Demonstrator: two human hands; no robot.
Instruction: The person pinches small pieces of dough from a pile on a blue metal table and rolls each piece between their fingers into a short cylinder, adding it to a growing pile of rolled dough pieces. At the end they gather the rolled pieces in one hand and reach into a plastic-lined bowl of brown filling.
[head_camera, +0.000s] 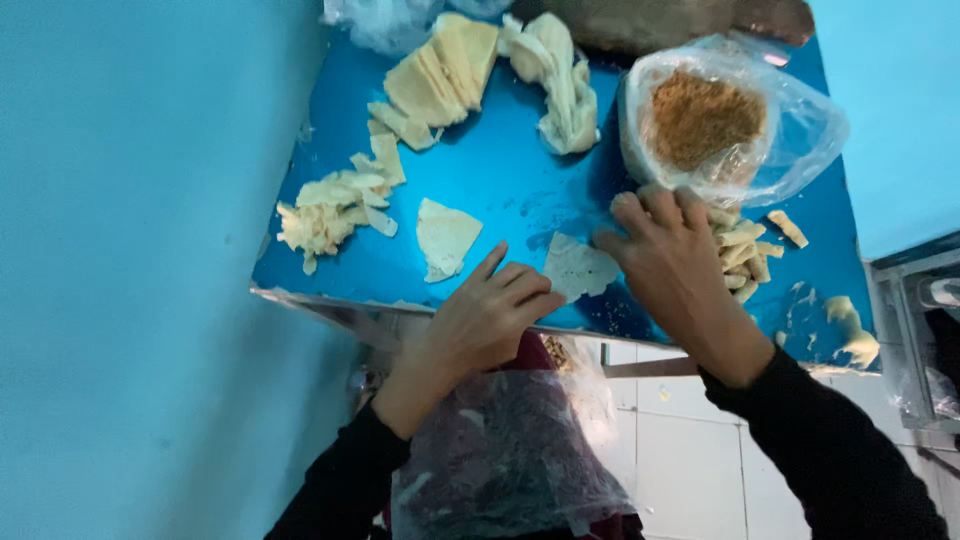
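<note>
Blue walls close in around a shiny blue table (520, 180). One thin pale wrapper sheet (580, 268) lies flat between both hands, touching the left hand (490, 315), whose fingers curl loosely with the forefinger out, and reaching the right hand (675, 265), spread flat, fingers apart, hiding rolled pieces (742, 258) behind it.

Two hands, one bag of brown filling (708, 118), two flat wrappers (445, 236), one wrapper stack (443, 70).

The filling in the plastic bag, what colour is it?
Brown, like coarse crumbs. The filling shows in the head view, inside the clear bag.
</note>
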